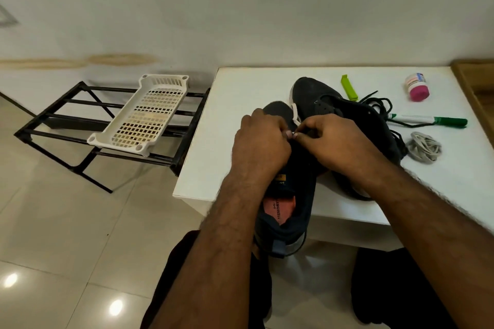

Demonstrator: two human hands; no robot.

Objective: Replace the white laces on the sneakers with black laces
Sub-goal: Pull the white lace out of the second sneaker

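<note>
A dark sneaker (pixel 288 195) with a pink insole lies toe-away over the front edge of the white table (pixel 240 93). A white lace (pixel 294 115) runs up from its eyelets. My left hand (pixel 260 144) and my right hand (pixel 339 141) meet over the eyelets, and both pinch the white lace at the fingertips. The second dark sneaker (pixel 320 101) lies behind, to the right. A black lace (pixel 379 104) lies loose beside it. A bundle of pale lace (pixel 425 147) sits on the table to the right.
On the table are a green clip (pixel 348 87), a green marker (pixel 427 119) and a small jar with a pink lid (pixel 417 87). Left of the table a white plastic tray (pixel 141 115) rests on a black metal rack (pixel 66 125). A wooden edge (pixel 475 83) borders the table's right.
</note>
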